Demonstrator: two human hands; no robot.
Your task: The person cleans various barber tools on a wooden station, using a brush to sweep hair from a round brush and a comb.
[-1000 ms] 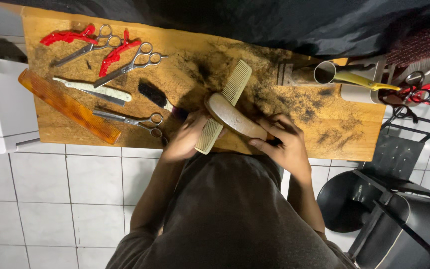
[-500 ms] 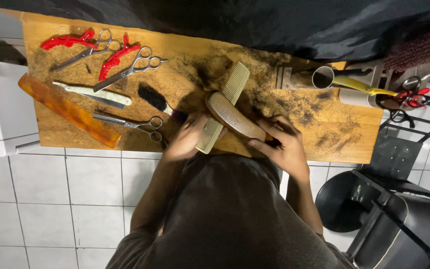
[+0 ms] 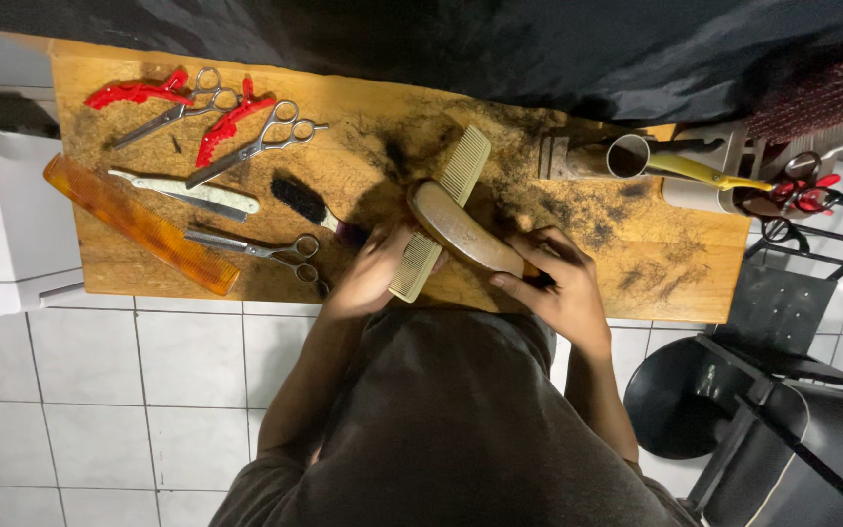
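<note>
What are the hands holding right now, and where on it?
Left hand holds the cream comb near its lower end; right hand grips the wooden brush by its handle end.

Seen from above: two bare forearms reaching forward, elbows bent and apart. Left hand curled, fingers closed in a grip, knuckles up. Right hand near it, fingers wrapped shut, wrist slightly angled inward.

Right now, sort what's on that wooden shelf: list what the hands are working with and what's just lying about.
In hand:
left hand on the cream comb
right hand holding the wooden brush

Lying about:
orange comb
red clips
scissors
small black brush
razor
</note>
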